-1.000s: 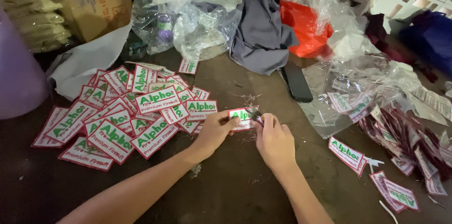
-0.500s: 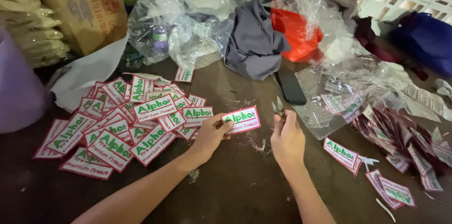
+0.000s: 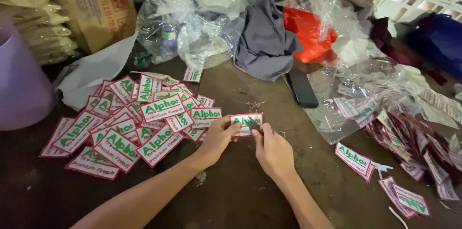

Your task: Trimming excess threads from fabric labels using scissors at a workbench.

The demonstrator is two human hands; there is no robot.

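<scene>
My left hand [image 3: 217,137] pinches one patch [image 3: 245,124]; my right hand [image 3: 272,149] clamps a small dark tool [image 3: 254,124] on it. A slip could cut the stitching.

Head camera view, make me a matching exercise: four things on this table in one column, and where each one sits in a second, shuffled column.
Things:
1. pile of patches
2. black phone
3. grey cloth
4. single patch

Places:
A. between the left hand and the right hand
B. far side of the table, beside a red bag
C. spread out to the left of the hands
D. flat on the table, just in front of the grey cloth

Pairs: 1-C, 2-D, 3-B, 4-A
</scene>
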